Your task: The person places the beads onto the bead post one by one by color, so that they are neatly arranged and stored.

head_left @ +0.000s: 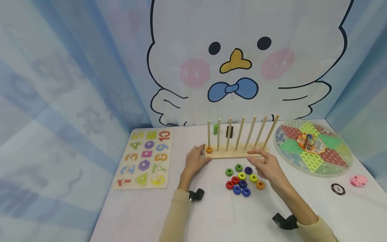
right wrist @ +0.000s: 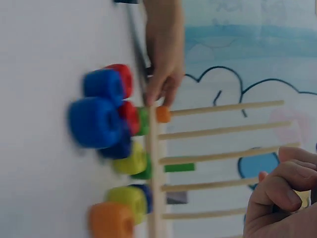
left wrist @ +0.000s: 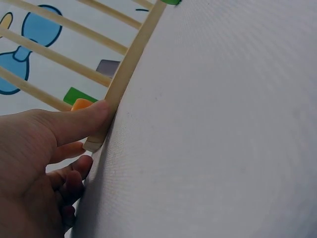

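A wooden peg stand [head_left: 223, 154] with several upright rods stands in the middle of the table. An orange ring [head_left: 209, 150] sits at the bottom of its leftmost rod. My left hand [head_left: 195, 161] grips the stand's left end, the thumb against the front edge, as the left wrist view shows too. Over the right part of the stand is my right hand [head_left: 267, 168], its index finger pointing left and the other fingers loosely curled around nothing. Between the hands, in front of the stand, lie loose rings: red rings [head_left: 229, 185], blue rings [head_left: 246, 192], green, yellow and a single orange ring [head_left: 260, 185].
A number and shape puzzle board [head_left: 169, 158] lies at the left. On the right are a round Chinese checkers board [head_left: 311, 148], a black-and-white round chip [head_left: 338, 189] and a pink pig toy [head_left: 358, 180]. Behind the stand stand a green block [head_left: 215, 129] and a dark block [head_left: 229, 132].
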A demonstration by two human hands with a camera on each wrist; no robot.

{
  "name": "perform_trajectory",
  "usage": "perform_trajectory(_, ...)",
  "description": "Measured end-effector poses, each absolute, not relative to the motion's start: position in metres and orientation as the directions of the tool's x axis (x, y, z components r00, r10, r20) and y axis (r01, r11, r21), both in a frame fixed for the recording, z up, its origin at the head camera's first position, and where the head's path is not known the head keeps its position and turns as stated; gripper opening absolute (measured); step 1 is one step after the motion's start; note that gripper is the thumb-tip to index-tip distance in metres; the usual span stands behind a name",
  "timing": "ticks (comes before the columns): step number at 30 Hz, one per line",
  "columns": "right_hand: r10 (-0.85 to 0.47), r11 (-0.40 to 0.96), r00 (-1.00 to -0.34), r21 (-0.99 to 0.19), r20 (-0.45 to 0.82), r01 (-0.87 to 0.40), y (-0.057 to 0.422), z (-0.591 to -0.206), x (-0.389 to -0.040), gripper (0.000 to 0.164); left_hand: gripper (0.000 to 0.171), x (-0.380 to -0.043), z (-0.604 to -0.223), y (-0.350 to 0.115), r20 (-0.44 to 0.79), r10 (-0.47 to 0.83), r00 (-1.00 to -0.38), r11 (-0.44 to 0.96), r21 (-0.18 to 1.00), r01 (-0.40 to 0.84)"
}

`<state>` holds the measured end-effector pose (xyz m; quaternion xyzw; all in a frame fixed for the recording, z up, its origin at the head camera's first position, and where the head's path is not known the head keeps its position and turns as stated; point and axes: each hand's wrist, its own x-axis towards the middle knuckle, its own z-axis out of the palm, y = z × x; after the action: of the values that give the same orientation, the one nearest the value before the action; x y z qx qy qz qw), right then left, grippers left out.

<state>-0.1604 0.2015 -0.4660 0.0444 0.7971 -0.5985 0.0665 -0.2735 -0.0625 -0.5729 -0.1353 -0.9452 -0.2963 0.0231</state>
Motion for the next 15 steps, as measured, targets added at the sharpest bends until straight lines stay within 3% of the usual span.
perform_trajectory(3,0.016,0.268,-0.957,-0.921,-0.289,0.283,0.214,-0.491,-0.152,0.06,0.069,-0.279,-0.568,-0.063,0.138,0.214,-0.967,0.798,0.546,0.254)
perform_trajectory(6,0.029,0.287,-0.942,-0.9,-0.334,0.328,0.222,-0.512,-0.141,0.061,0.07,-0.279,-0.567,-0.063,0.12,0.219,-0.968,0.793,0.557,0.248)
perform_trajectory(15,0.118,0.472,-0.952,-0.827,-0.284,0.305,0.233,-0.543,-0.121,0.06,0.068,-0.271,-0.567,-0.062,0.124,0.237,-0.964,0.767,0.585,0.264)
